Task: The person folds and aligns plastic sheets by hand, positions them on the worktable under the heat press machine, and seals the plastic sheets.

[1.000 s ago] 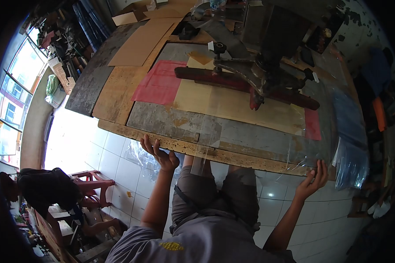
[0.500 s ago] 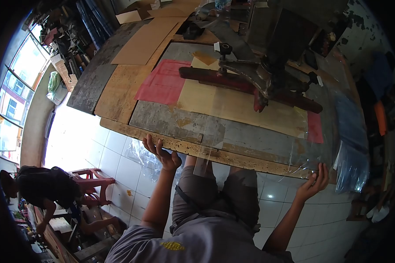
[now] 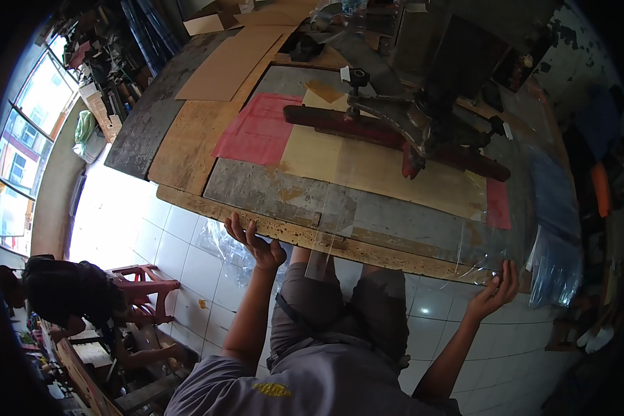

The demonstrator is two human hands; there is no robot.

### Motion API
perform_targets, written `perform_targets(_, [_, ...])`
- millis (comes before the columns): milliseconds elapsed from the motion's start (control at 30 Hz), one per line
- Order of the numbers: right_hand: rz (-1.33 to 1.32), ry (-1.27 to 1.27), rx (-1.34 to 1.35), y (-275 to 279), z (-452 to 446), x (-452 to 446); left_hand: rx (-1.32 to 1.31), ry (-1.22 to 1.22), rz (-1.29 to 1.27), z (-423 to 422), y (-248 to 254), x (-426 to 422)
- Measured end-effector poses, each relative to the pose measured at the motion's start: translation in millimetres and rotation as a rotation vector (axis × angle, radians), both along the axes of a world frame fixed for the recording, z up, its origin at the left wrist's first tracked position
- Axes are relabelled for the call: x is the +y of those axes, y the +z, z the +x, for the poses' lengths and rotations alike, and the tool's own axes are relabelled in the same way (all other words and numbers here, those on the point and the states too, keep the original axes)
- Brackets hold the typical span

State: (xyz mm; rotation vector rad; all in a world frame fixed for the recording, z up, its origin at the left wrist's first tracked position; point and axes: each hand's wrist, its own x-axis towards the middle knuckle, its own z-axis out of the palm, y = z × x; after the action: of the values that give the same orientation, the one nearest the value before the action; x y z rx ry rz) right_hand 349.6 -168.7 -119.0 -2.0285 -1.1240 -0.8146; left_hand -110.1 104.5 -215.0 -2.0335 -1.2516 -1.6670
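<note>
My left hand [image 3: 256, 244] rests at the front wooden edge [image 3: 284, 229] of the worktable, its fingers apart and nothing held. At the right end of the same edge, my right hand [image 3: 496, 291] touches the corner beside clear plastic film [image 3: 464, 260], fingers loosely spread. A grey plate [image 3: 256, 187] is set in the table. On it lie a yellow sheet [image 3: 374, 170] and red sheets [image 3: 253, 132]. Above them stands a dark metal machine head with a red bar [image 3: 353, 126]. A transparent strip [image 3: 321, 253] hangs over the front edge between my hands.
Brown cardboard [image 3: 222, 66] lies at the table's back left. Blue-tinted plastic [image 3: 556, 243] hangs at the right side. A person in dark clothes [image 3: 69, 291] bends at the lower left, near a red stool [image 3: 152, 295]. Crumpled clear plastic [image 3: 222, 246] is below the table.
My hands stay at the table edge with almost no movement. The view has shifted slightly. At the lower left, the other person's head and arms have moved.
</note>
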Motion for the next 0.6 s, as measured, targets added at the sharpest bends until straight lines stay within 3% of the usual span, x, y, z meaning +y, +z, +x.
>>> perform_targets(600, [0.018,-0.003,0.011,4.1,-5.5,3.3,0.002,-0.005,-0.011,-2.0,-2.8,0.5])
